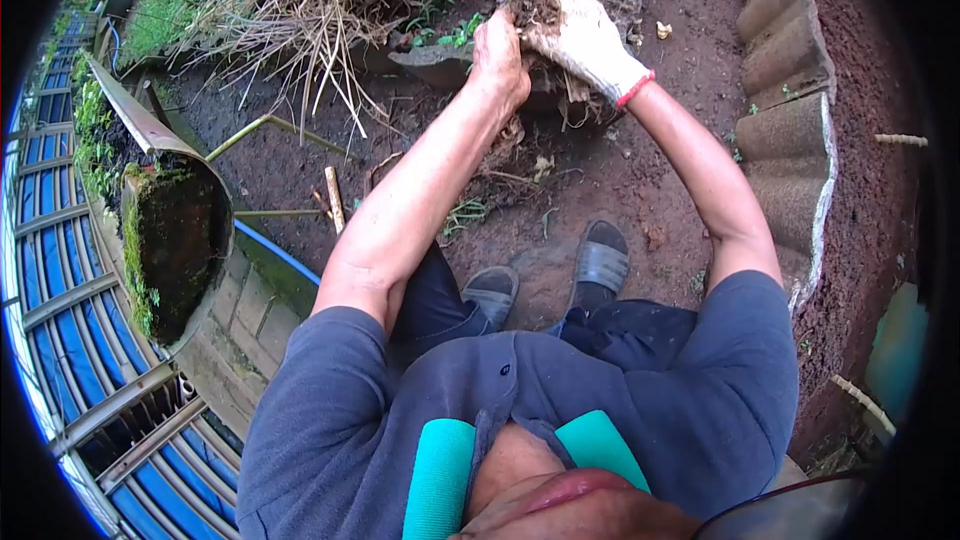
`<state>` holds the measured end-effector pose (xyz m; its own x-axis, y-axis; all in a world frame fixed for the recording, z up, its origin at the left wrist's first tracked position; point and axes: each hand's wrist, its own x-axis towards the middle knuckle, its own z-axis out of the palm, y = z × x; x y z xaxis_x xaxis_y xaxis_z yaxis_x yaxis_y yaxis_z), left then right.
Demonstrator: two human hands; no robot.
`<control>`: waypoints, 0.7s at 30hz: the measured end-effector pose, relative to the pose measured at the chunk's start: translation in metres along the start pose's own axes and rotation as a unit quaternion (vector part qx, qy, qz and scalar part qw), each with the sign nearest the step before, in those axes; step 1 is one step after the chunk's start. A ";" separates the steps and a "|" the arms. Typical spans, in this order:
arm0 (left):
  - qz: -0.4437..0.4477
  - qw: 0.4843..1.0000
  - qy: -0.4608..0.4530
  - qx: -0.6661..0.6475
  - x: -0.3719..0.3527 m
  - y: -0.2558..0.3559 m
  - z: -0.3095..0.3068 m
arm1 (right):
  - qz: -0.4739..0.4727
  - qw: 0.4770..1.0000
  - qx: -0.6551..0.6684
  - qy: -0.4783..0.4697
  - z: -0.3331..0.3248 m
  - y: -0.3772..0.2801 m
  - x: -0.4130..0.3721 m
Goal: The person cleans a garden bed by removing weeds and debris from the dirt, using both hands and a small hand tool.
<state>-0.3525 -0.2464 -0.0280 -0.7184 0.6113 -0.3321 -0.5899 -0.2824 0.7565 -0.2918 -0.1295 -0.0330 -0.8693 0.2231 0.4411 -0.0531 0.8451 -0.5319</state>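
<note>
My bare left hand (pixel 499 52) is closed at the left side of a clump of brown roots and soil (pixel 537 8), its fingers curled against it. On the clump's other side is my right hand (pixel 585 37), in a white glove with a red cuff, its fingers wrapped round the clump and stained brown. Both hands meet over the edge of a raised bed (pixel 435 62). Left of them lies a heap of dry stalks (pixel 330 0). Small green plants (pixel 460 32) grow beside my left hand.
Corrugated sheets (pixel 790 130) edge the dirt path on the right. A mossy block (pixel 170 240) and curved sheet stand at the left, near a bamboo stick (pixel 335 198) and a blue pipe (pixel 277 252). My sandaled feet (pixel 601 258) are on the soil below.
</note>
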 end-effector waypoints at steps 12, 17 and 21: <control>0.115 0.799 0.119 0.578 0.070 0.056 -0.071 | 0.045 0.980 -0.152 -0.120 0.064 0.027 0.041; -0.012 0.945 0.095 0.313 0.092 0.030 -0.093 | 0.028 0.991 -0.101 -0.089 0.060 0.013 0.038; -0.007 0.998 0.015 0.054 0.062 0.047 -0.051 | -0.033 0.992 -0.115 0.026 0.005 -0.008 0.040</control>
<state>-0.4436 -0.2601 -0.0414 -0.7224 0.5916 -0.3580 -0.5574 -0.1919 0.8078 -0.3288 -0.1295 -0.0149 -0.8406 0.1834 0.5096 0.0099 0.9460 -0.3241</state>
